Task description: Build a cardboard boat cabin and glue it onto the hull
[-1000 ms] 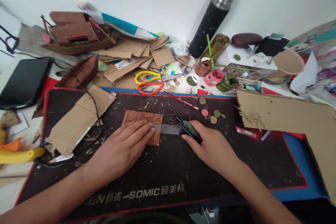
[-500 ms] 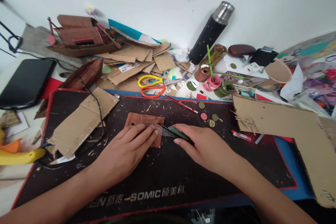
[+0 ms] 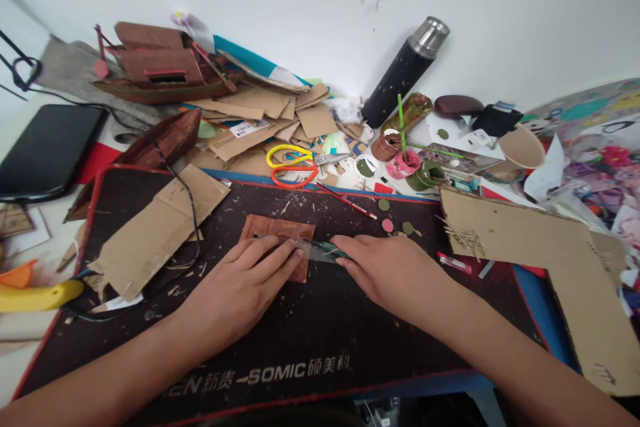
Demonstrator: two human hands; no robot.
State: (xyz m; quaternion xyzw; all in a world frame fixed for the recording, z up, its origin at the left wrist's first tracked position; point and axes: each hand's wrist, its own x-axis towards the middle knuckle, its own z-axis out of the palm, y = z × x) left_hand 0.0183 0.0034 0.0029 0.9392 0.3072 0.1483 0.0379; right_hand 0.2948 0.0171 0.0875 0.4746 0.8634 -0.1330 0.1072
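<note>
A brown painted cardboard piece (image 3: 280, 225) lies on the black mat (image 3: 300, 320). Across it runs a clear strip like a ruler (image 3: 323, 253). My left hand (image 3: 250, 277) lies flat with fingers extended, pressing the strip and the brown piece. In my right hand (image 3: 387, 273) is a green-handled craft knife (image 3: 333, 249), held between thumb and fingers, its blade pointing left at the strip's upper edge over the brown piece. The blade tip is close to my left fingertips.
Yellow-and-orange scissors (image 3: 293, 163), a red pencil (image 3: 347, 201), paint jars (image 3: 404, 163) and a black flask (image 3: 400, 73) are beyond the hands. Cardboard (image 3: 160, 227) and a black cable lie left. An L-shaped cardboard sheet (image 3: 530, 227) lies right.
My right hand and the knife have tilted lower, with the knife handle now mostly covered by the hand. My left hand stays in place. The view has shifted slightly.
</note>
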